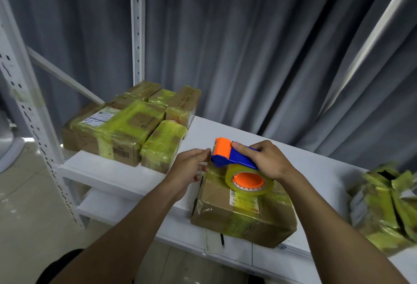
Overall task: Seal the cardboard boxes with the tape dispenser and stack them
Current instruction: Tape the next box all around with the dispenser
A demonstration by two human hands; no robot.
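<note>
Items as we find them:

1. Box (243,211). Brown cardboard with a printed label, already banded in yellowish tape. It lies flat at the near edge of the white table (126,171), straight in front of us. We judge that it sits there so both hands can work on its top.

2. Tape dispenser (232,157). Blue body, orange head and hub, with a roll of tape (248,182) hanging below. It is over the far end of the box, toothed edge pointing away from us. We cannot tell whether the roll touches the box.

3. Right hand (264,159). Its fingers are wrapped over the blue handle from above in a full grip. We take this as steadying the tool for a pull toward us.

4. Left hand (189,166). It is half open, its fingers loosely bent, the fingertips right at the toothed edge. It is probably finding the free end of the tape. We cannot tell whether it has hold of any.

5. Stacked boxes (126,130). These are taped and grouped at the table's far left, well apart from the work, likely the finished lot.

6. Heap of wrappings (388,204). It lies at the right edge, blurred.

7. Grey curtain (270,46) behind, and a white shelf post (137,24).
</note>
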